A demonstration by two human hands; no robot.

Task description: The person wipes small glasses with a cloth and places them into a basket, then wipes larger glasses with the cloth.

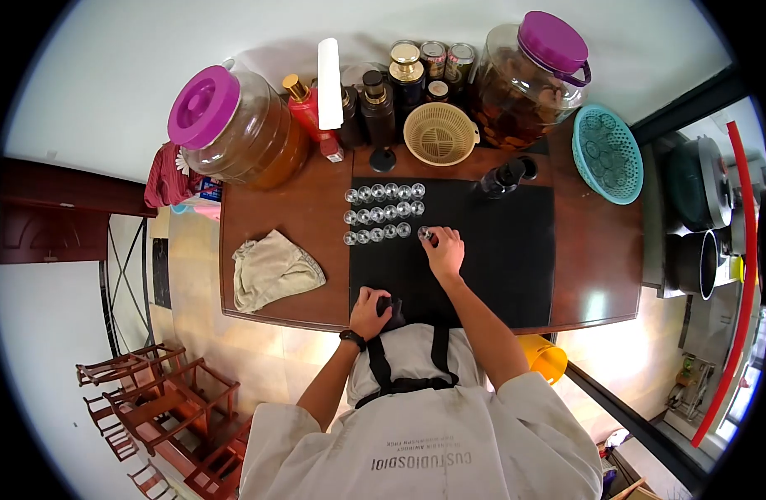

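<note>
My right hand (445, 254) pinches a small transparent glass cup (424, 234) at the right end of the nearest row. Three rows of similar small glass cups (384, 213) stand on a black mat (491, 275). By the mat's front edge, my left hand (371, 312) is closed around a dark object (386, 306); its kind is hard to make out against the black mat. A dark watch or band is on the left wrist.
A beige cloth (276, 271) lies left of the mat. Behind stand two large jars with purple lids (204, 107) (553, 42), several bottles (377, 100), a tan basket (440, 137) and a dark bottle (504, 177). A turquoise basket (608, 154) is at right.
</note>
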